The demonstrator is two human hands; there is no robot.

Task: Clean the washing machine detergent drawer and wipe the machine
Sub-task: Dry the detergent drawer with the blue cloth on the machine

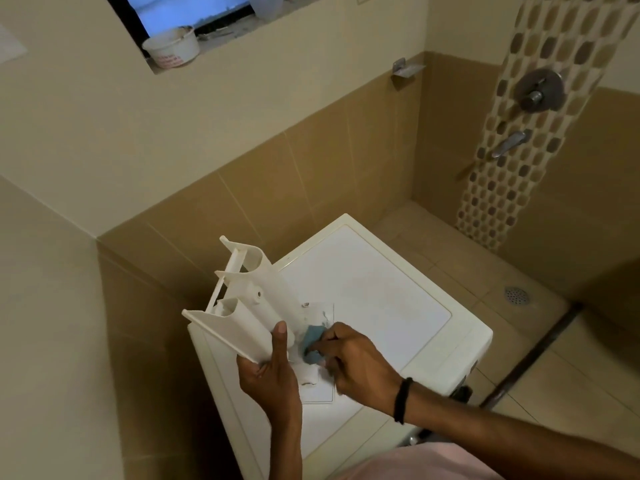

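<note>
The white detergent drawer (242, 306) is out of the machine and held up above the white washing machine (381, 292), its underside turned toward me. My left hand (273, 368) grips the drawer's near end, thumb up along its side. My right hand (349, 358) pinches a small blue cloth (311, 344) and presses it against the drawer's lower end. A black band circles the right wrist.
The machine stands in a corner between tan tiled walls. A floor drain (517, 295) lies in the shower area at right, below the shower valve (538, 90) and spout (509, 143). A white tub (171, 46) sits on the window ledge.
</note>
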